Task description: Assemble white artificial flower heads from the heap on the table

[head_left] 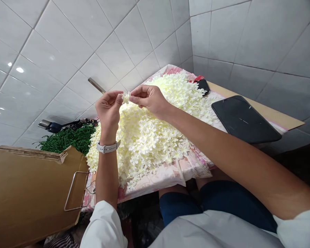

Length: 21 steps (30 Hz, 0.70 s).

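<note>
Between my two hands is a small cream-white artificial flower, raised above a heap of the same blossoms. My left hand, with a pale watch strap at the wrist, pinches the flower's left side between thumb and fingers. From the right, the thumb and forefinger of my right hand close on its other edge. Beneath both hands the pile of loose white flowers spreads over a table with a pink floral cover. Whether the flower is one piece or stacked layers I cannot tell.
A black tablet lies at the table's right, with a dark phone-like object behind it. Green artificial stems are bunched at the left, behind a large cardboard box. Tiled walls border the table's far side.
</note>
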Tool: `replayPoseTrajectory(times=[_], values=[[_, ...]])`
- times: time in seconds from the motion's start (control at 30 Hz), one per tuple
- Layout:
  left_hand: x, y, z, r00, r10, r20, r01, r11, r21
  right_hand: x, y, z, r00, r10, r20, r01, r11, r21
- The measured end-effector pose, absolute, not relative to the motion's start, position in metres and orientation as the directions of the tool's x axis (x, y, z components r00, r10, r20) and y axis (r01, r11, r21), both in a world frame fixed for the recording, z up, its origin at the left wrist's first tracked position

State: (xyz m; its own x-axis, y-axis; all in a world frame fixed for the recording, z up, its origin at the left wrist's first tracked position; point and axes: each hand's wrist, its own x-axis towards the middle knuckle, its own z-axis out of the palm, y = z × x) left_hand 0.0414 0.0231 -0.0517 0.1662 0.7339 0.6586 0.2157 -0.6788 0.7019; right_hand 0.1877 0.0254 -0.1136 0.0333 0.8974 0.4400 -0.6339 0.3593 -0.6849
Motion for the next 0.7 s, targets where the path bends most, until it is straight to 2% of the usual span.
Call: replayPoseTrajectory(times=[0.3,0.5,0.7], values=[[0.04,0.028,-0.055,0.174,0.72,0.671,0.209,-0.693,0.689,0.188,0.023,-0.11,0.012,0.92,0.393,-0.668,0.3,-0.681],[0.03,0.032,-0.051,0.106,0.678,0.728,0.257,-0.726,0.638,0.191,0.025,-0.109,0.063,0.934,0.352,-0.687,0.297,-0.664],[0.023,0.032,-0.045,0.097,0.729,0.678,0.207,-0.681,0.702,0.193,0.022,-0.106,0.114,0.953,0.282,-0.653,0.286,-0.702]])
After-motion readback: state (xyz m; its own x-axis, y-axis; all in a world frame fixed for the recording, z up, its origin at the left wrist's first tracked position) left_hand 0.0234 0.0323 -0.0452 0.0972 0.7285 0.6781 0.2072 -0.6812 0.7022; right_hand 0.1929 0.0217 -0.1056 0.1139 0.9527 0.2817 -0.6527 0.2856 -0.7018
